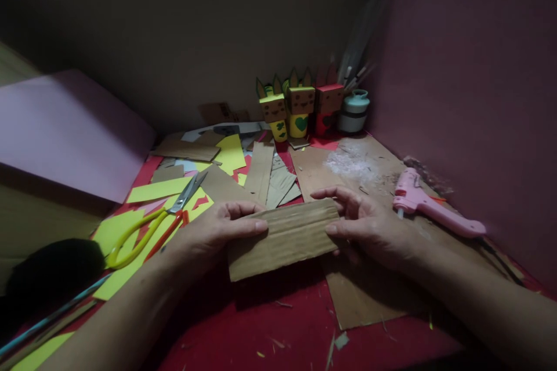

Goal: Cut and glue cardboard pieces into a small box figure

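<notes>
A rectangular piece of cardboard [287, 237] is held up between both hands over the red tabletop, slightly tilted. My left hand [221, 226] grips its left end, thumb on the front face and fingers behind. At the other end, my right hand [365, 226] pinches it with the thumb on the front; some fingers are hidden behind the piece. Left of my left hand lie yellow-handled scissors [152, 220] with blades apart, on yellow paper scraps. To the right of my right hand, a pink glue gun [430, 203] rests on a brown cardboard sheet [361, 295].
Three cardboard-headed cup figures [301, 107] stand at the back beside a teal-topped pot [353, 111] of brushes. Cut cardboard strips [261, 171] and coloured paper [230, 151] cover the back left. A purple wall [470, 69] bounds the right; a dark fuzzy object [56, 266] sits at left.
</notes>
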`<state>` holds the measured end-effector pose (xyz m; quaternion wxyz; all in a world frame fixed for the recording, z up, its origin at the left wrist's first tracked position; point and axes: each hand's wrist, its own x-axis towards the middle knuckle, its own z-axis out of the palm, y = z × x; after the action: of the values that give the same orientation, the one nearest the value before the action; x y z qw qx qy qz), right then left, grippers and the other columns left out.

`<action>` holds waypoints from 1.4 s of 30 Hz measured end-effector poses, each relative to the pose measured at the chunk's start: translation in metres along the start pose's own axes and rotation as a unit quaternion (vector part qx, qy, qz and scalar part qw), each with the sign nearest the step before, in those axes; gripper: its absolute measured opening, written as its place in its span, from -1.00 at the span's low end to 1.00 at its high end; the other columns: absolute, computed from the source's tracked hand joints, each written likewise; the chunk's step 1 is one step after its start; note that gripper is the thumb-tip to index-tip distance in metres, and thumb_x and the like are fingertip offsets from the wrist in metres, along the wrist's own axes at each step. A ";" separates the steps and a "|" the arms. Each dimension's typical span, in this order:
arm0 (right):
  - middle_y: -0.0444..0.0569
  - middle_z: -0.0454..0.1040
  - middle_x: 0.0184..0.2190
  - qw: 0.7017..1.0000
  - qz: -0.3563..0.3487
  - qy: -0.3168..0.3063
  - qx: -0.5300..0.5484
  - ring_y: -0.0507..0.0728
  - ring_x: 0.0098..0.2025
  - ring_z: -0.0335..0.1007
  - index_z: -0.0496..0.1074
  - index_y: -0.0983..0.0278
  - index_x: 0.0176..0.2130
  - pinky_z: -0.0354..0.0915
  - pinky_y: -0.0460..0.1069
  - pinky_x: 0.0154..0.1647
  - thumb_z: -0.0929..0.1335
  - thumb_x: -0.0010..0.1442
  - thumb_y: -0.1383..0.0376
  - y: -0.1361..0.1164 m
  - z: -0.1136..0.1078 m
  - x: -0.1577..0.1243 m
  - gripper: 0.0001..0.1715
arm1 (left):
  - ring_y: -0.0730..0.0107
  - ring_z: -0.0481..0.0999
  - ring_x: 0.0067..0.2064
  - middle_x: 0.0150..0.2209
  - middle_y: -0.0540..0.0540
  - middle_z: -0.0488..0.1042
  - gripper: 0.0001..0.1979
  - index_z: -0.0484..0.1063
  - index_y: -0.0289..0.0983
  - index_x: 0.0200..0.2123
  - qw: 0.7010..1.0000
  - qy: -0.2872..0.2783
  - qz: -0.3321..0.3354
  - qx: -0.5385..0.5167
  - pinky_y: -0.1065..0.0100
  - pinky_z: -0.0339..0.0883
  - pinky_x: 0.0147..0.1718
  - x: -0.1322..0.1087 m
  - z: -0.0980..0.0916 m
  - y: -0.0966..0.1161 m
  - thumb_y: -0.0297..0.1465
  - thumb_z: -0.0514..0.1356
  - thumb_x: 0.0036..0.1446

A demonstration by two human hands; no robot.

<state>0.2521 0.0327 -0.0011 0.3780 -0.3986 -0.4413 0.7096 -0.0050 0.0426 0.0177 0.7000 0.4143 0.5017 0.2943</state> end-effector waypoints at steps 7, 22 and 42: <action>-0.12 0.48 -0.36 1.000 -0.001 -0.013 0.022 -0.06 -0.66 0.36 0.32 0.29 0.04 0.22 -0.22 -0.80 0.47 -0.08 0.43 0.001 -0.001 -0.001 -0.33 | 0.45 0.50 -0.55 -0.54 -0.07 0.57 -0.77 0.61 -0.30 -0.50 1.000 0.003 -0.018 -0.012 0.54 0.31 -0.60 -0.002 0.007 -0.001 -0.34 0.51 -0.26; 0.13 0.57 -0.22 0.988 0.067 -0.060 0.123 0.11 -0.33 0.54 0.46 0.44 -0.07 0.50 -0.14 -0.55 0.50 -0.06 0.41 0.001 0.004 -0.003 -0.49 | 0.47 0.49 -0.53 -0.52 -0.05 0.56 -0.83 0.59 -0.28 -0.47 1.000 -0.017 0.002 0.000 0.54 0.31 -0.56 -0.005 0.017 -0.006 -0.32 0.45 -0.08; -0.08 0.47 -0.56 0.988 0.068 -0.099 0.101 -0.03 -0.65 0.37 0.50 0.42 -0.31 0.37 -0.18 -0.66 0.38 -0.21 0.45 0.011 0.020 0.002 -0.66 | 0.36 0.48 -0.39 -0.38 -0.09 0.57 -0.81 0.57 -0.26 -0.25 0.792 0.060 0.296 0.530 0.39 0.32 -0.39 0.036 0.063 0.098 -0.29 0.21 0.17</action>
<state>0.2310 0.0243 -0.0055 0.3216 -0.3148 -0.3747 0.8106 0.0664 0.1016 0.0969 0.2172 0.8302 0.4729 0.1997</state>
